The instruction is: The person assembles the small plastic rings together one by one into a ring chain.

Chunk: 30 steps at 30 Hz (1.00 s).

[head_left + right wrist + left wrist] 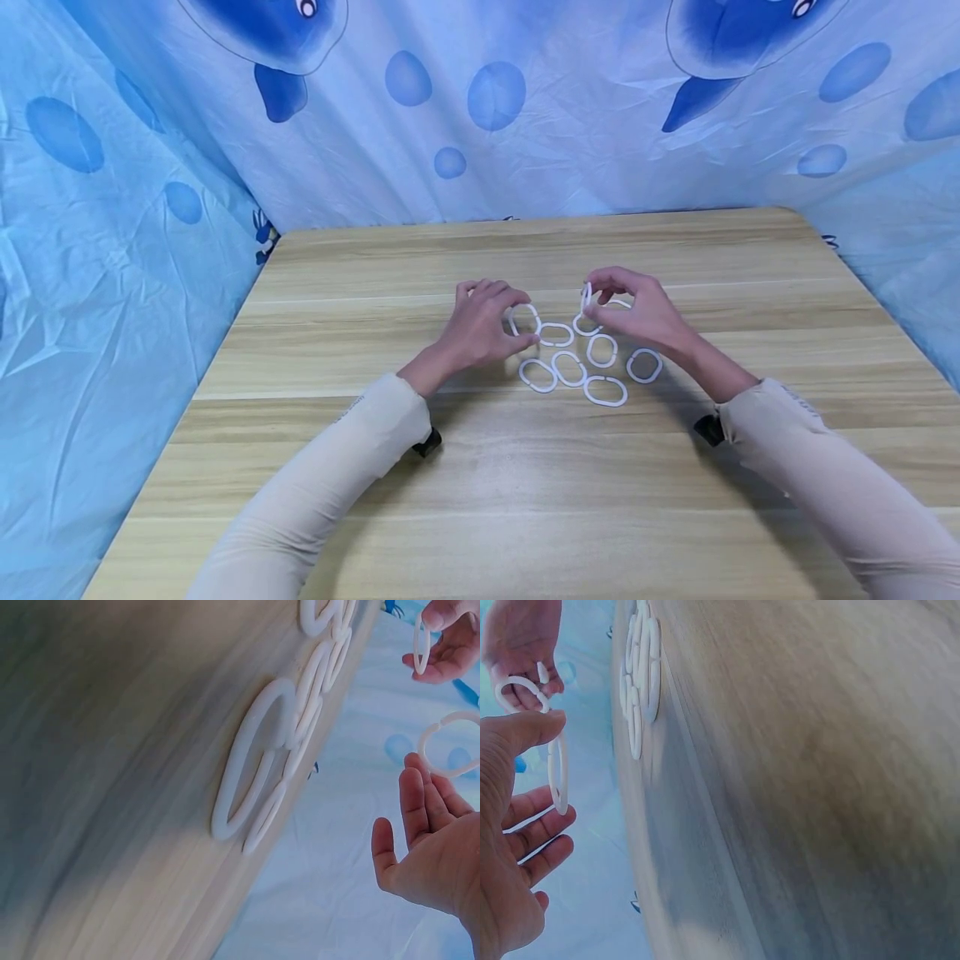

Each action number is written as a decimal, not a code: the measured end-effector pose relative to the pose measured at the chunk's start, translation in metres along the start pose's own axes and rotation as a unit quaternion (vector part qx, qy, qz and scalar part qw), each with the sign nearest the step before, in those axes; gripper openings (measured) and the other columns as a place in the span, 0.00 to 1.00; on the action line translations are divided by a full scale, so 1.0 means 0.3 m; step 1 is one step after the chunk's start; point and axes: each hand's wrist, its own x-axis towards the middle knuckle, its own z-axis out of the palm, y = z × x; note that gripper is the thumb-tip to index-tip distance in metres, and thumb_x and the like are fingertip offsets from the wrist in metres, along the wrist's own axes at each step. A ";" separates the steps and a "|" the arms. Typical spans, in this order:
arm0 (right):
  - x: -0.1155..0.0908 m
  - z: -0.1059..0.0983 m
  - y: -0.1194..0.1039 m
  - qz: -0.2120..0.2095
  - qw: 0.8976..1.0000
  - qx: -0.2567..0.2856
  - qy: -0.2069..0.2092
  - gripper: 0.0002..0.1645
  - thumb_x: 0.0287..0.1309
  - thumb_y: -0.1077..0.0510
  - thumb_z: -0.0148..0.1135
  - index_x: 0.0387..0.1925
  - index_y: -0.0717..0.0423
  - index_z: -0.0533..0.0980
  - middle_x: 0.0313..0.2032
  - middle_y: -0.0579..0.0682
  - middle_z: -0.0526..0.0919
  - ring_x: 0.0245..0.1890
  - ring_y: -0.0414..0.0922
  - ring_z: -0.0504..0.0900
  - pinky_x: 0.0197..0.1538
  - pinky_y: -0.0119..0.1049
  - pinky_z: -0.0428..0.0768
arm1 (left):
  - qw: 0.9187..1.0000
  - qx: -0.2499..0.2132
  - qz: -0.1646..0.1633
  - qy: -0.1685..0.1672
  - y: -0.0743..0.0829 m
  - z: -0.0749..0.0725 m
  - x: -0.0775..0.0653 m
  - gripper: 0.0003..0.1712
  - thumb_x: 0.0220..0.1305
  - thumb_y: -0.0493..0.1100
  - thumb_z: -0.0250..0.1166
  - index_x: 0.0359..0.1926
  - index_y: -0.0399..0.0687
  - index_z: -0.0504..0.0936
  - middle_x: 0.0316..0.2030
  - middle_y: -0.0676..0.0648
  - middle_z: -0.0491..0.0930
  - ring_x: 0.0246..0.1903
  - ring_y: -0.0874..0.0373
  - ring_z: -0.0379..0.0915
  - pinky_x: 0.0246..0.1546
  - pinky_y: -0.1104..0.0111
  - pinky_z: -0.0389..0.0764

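My left hand [483, 327] pinches a white oval plastic ring [562, 776] between thumb and fingers, with a small gap in the ring's loop. The other fingers of this hand are spread apart in the left wrist view. To its right, my right hand [637, 310] holds a similar white ring [587, 296] upright by thumb and fingertips. Its remaining fingers reach out in the right wrist view. Both held rings are raised over the far side of a cluster of loose white rings, among them one ring [557, 324] between the hands.
Several more rings lie flat on the wooden table [510, 500], including one at the front [606, 405] and one under the right wrist [644, 382]. Behind the table hangs a blue curtain [570, 158] with whale prints.
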 end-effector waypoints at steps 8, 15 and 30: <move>0.019 0.044 -0.022 -0.001 0.999 0.030 -0.024 0.21 0.54 0.56 0.67 0.50 0.59 0.77 0.40 0.52 0.82 0.40 0.45 0.77 0.48 0.42 0.72 | 1.000 -0.003 0.013 0.017 0.015 0.002 0.005 0.31 0.50 0.61 0.72 0.52 0.51 0.80 0.48 0.52 0.79 0.52 0.54 0.69 0.60 0.52 0.55; 0.035 0.088 -0.055 0.021 0.997 0.067 -0.041 0.22 0.55 0.55 0.66 0.50 0.61 0.77 0.41 0.55 0.82 0.40 0.47 0.77 0.47 0.36 0.74 | 0.998 -0.011 0.037 0.050 0.030 0.008 0.010 0.31 0.49 0.59 0.74 0.52 0.49 0.80 0.46 0.51 0.80 0.51 0.55 0.70 0.60 0.53 0.55; 0.038 0.110 -0.063 0.103 0.986 0.127 -0.021 0.23 0.57 0.52 0.65 0.50 0.62 0.76 0.42 0.55 0.81 0.41 0.49 0.80 0.47 0.42 0.78 | 0.994 0.003 0.054 0.091 0.035 0.023 0.009 0.30 0.49 0.59 0.73 0.48 0.46 0.81 0.43 0.50 0.81 0.47 0.54 0.71 0.59 0.52 0.57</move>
